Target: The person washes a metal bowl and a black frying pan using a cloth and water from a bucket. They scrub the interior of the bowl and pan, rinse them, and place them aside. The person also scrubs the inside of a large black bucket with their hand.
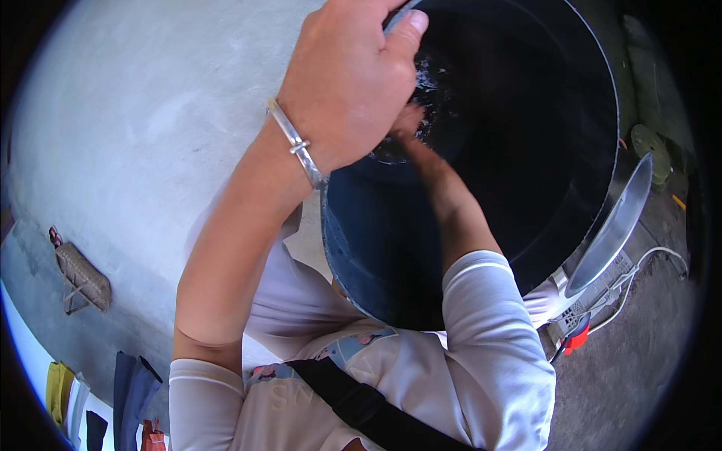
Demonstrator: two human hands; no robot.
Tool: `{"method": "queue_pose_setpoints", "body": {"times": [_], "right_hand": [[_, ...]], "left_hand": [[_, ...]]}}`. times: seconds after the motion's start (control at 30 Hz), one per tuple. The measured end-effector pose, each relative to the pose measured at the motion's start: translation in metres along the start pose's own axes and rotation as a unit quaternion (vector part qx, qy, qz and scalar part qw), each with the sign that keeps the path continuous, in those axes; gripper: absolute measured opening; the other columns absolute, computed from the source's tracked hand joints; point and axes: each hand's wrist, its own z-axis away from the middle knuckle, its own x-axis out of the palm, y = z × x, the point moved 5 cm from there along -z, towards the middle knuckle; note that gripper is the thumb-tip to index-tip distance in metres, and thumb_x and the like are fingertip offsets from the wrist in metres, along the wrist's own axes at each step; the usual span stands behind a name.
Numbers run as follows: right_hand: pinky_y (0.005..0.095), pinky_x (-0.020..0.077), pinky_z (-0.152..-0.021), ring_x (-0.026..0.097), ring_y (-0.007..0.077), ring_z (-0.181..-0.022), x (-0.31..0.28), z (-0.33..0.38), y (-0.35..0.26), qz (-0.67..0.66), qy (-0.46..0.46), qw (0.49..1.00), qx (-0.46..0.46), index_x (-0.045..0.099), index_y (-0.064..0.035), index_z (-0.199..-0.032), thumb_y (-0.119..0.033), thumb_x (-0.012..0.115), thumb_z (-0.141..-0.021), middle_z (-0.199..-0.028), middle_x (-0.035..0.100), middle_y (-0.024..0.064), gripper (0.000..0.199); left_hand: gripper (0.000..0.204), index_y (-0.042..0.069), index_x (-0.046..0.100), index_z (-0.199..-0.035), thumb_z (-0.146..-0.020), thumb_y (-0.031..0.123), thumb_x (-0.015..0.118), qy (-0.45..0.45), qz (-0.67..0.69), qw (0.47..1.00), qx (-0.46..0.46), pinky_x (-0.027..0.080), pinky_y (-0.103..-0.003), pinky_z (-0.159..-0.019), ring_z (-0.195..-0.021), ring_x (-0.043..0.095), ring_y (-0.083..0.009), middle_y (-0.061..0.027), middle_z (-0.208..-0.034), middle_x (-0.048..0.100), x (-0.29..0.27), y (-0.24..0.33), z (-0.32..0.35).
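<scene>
Head view: the largest item, a dark barrel (391, 252), lies before the person's torso, mouth upward. The left hand (357, 83) grips its far-left rim, thumb lapping over. A silvery metal piece (613, 225) flanks it at right. Water (430, 71) glints inside; the blurred right hand (410, 120) meets it, finger spread impossible to tell. Step in hand, apparently: working the water; the next move calls for a steady rim.

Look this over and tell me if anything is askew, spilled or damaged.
Two mildly odd things right of the tub: the grey disc stands tilted rather than flat, and the white cord loops loosely, uncoiled. Water shows inside the tub, but I see no clear spill or damage.
</scene>
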Motion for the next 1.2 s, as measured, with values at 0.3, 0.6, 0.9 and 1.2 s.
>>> {"method": "queue_pose_setpoints", "body": {"times": [0.3, 0.6, 0.9, 1.2], "right_hand": [[0.0453, 0.0277, -0.098, 0.039, 0.0372, -0.108, 0.057, 0.051, -0.055, -0.218, 0.026, 0.975, 0.028, 0.045, 0.0130, -0.108, -0.028, 0.068, -0.061, -0.113, 0.043, 0.0230, 0.066], [0.0445, 0.0275, -0.097, 0.039, 0.0345, -0.109, -0.038, -0.025, 0.043, -0.083, 0.106, 0.985, 0.106, 0.043, 0.0120, -0.118, -0.037, 0.064, -0.065, -0.118, 0.044, 0.0246, 0.075], [0.0456, 0.0227, -0.100, 0.029, 0.0424, -0.119, 0.017, 0.042, -0.024, 0.086, -0.005, 0.996, -0.023, 0.051, 0.0093, -0.118, -0.046, 0.056, -0.074, -0.129, 0.041, 0.0224, 0.070], [0.0350, 0.0348, -0.097, 0.039, 0.0329, -0.113, 0.019, 0.094, -0.019, 0.170, 0.156, 0.910, -0.345, 0.047, 0.0120, -0.117, -0.015, 0.046, -0.083, -0.123, 0.042, 0.0210, 0.043]], "left_hand": [[0.030, -0.005, 0.052, -0.115, -0.089, 0.007, 0.043, -0.021, -0.002, 0.998, -0.060, 0.043, -0.031, -0.087, -0.095, 0.059, -0.0270, -0.0197, -0.102, 0.062, 0.009, -0.005, -0.006], [0.030, -0.005, 0.052, -0.115, -0.089, 0.006, 0.043, -0.027, 0.051, 0.998, -0.020, 0.043, -0.030, -0.086, -0.094, 0.059, -0.0256, -0.0195, -0.101, 0.062, 0.003, -0.006, -0.002], [0.030, -0.004, 0.052, -0.116, -0.089, 0.005, 0.043, -0.012, 0.033, 0.998, -0.045, 0.043, -0.031, -0.087, -0.095, 0.060, -0.0263, -0.0199, -0.103, 0.062, 0.010, -0.025, -0.008], [0.030, -0.004, 0.052, -0.116, -0.089, 0.004, 0.042, -0.027, 0.015, 0.998, -0.053, 0.043, -0.029, -0.087, -0.095, 0.059, -0.0234, -0.0181, -0.103, 0.063, 0.008, 0.000, -0.006]]}}
